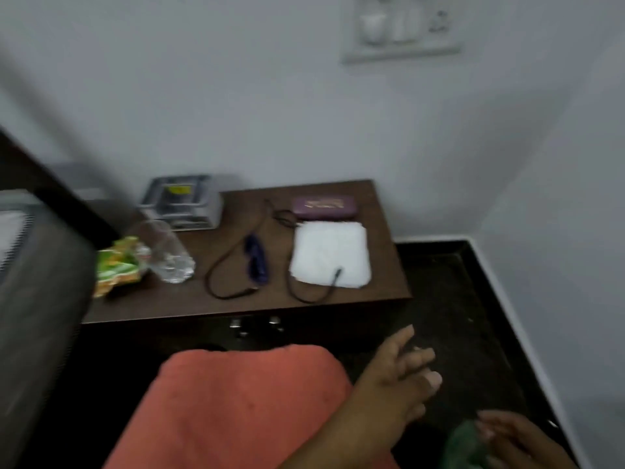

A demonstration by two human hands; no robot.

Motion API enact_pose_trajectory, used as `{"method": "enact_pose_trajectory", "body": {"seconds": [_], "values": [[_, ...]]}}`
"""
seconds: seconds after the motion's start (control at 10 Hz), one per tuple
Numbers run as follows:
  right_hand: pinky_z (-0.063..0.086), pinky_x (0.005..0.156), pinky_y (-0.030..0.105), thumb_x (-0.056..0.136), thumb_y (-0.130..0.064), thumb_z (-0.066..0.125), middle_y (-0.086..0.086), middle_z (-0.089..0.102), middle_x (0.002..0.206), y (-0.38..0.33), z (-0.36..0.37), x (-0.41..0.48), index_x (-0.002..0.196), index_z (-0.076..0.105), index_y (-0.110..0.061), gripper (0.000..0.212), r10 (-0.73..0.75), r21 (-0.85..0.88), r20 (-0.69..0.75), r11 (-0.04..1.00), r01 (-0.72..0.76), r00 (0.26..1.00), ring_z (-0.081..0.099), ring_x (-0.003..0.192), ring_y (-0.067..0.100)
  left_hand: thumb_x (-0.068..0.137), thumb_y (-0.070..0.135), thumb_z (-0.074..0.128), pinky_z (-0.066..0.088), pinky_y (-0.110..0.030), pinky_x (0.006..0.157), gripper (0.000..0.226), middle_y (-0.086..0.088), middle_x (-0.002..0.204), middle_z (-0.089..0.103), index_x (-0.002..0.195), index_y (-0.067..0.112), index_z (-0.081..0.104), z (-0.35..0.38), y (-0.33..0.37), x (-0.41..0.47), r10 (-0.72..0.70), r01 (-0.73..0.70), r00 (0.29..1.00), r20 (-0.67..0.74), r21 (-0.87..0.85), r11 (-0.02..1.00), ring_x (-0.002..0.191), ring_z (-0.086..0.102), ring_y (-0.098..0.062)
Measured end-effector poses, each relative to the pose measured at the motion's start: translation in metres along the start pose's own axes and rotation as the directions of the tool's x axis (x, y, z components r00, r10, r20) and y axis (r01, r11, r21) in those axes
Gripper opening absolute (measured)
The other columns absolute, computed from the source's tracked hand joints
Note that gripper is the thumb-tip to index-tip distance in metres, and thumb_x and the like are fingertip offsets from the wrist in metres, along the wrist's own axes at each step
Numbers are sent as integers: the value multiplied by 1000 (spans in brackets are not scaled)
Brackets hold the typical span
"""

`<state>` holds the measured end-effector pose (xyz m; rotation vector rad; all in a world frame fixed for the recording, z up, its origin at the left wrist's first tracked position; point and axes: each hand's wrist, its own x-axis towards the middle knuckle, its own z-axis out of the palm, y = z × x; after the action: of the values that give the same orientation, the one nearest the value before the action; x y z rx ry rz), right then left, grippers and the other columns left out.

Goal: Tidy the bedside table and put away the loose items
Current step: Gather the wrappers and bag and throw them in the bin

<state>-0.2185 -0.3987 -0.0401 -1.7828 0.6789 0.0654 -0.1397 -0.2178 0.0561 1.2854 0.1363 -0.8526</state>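
Observation:
The dark wooden bedside table point(382, 292) carries a clear glass point(165, 255), a green and orange snack wrapper point(116, 267), a looping black cable point(223, 275), a small dark blue item point(257, 260), a white folded cloth point(329, 253) and a purple case point(324, 206). My left hand point(399, 374) hovers in front of the table, below its right corner, with fingers spread and nothing in it. My right hand point(507, 438) is at the bottom right, its fingers against a blurred green thing point(461, 445); the grip is unclear.
A grey box-like stack point(182, 204) sits at the table's back left by the wall. Two metal knobs point(257, 326) show on the table front. An orange cloth point(236, 407) covers the foreground. The bed's edge point(37, 299) is at left, dark floor point(456, 299) at right.

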Motion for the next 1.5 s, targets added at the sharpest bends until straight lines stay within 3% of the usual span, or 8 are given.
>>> {"method": "enact_pose_trajectory", "body": {"seconds": [0.2, 0.4, 0.6, 0.7, 0.9, 1.0, 1.2, 1.5], "values": [[51, 63, 9, 74, 14, 64, 4, 76, 75, -133, 117, 3, 81, 69, -14, 29, -77, -89, 450, 988, 130, 890, 70, 69, 4, 74, 10, 62, 48, -30, 74, 39, 5, 104, 74, 110, 23, 60, -166, 33, -114, 126, -222, 899, -419, -188, 957, 96, 68, -11], [45, 62, 4, 83, 12, 55, 7, 64, 95, -179, 304, -44, 97, 60, -13, 29, -50, -98, 770, 976, 195, 636, 62, 73, 3, 95, 11, 43, 42, -35, 94, 28, -2, 112, 68, 119, 18, 55, -314, 31, -146, 143, -518, 498, -855, -161, 840, 105, 62, -17], [39, 94, 30, 90, -6, 53, 8, 46, 131, -187, 448, -64, 116, 55, -24, 31, 35, 169, 712, 961, -220, 701, 47, 118, 18, 96, 12, 45, 38, -34, 94, 43, -15, 137, 49, 138, 8, 39, -415, 41, -94, 55, -476, 254, -966, -75, 876, 125, 48, -28], [36, 95, 29, 91, -4, 51, 8, 42, 132, -185, 486, -56, 113, 56, -29, 34, 45, 261, 671, 920, -292, 740, 42, 127, 19, 94, 10, 49, 42, -32, 89, 43, -14, 136, 49, 137, 10, 41, -448, 53, -71, 191, -363, 292, -937, 76, 929, 122, 50, -29], [43, 80, 22, 87, 2, 53, -6, 55, 107, -186, 527, -27, 94, 60, -33, 37, 65, 299, 588, 909, -291, 806, 54, 91, 2, 86, -3, 54, 53, -21, 66, 37, -1, 102, 57, 102, 29, 63, -483, 55, -45, 327, -220, 422, -846, 254, 942, 80, 59, -7], [43, 71, 21, 86, -1, 54, -1, 62, 106, -186, 539, -20, 110, 58, -28, 36, 93, 287, 599, 903, -321, 795, 57, 87, 4, 85, -2, 56, 54, -41, 89, 36, -11, 114, 66, 116, 15, 64, -485, 46, -38, 304, -153, 436, -847, 263, 952, 100, 64, -24], [43, 65, 18, 89, -2, 51, -9, 63, 91, -190, 531, -22, 119, 58, -20, 35, 112, 242, 633, 911, -333, 766, 57, 81, 2, 87, -2, 55, 51, -46, 95, 36, -13, 117, 66, 120, 10, 61, -470, 37, -44, 268, -237, 348, -898, 192, 952, 105, 63, -25], [39, 102, 30, 92, -2, 48, 5, 59, 114, -218, 443, -42, 116, 61, -10, 28, 103, 159, 741, 933, -323, 663, 55, 102, 12, 85, 1, 62, 56, -34, 74, 26, -11, 102, 71, 107, 15, 64, -410, 26, -91, 282, -410, 355, -891, 122, 904, 90, 68, -21]]}}
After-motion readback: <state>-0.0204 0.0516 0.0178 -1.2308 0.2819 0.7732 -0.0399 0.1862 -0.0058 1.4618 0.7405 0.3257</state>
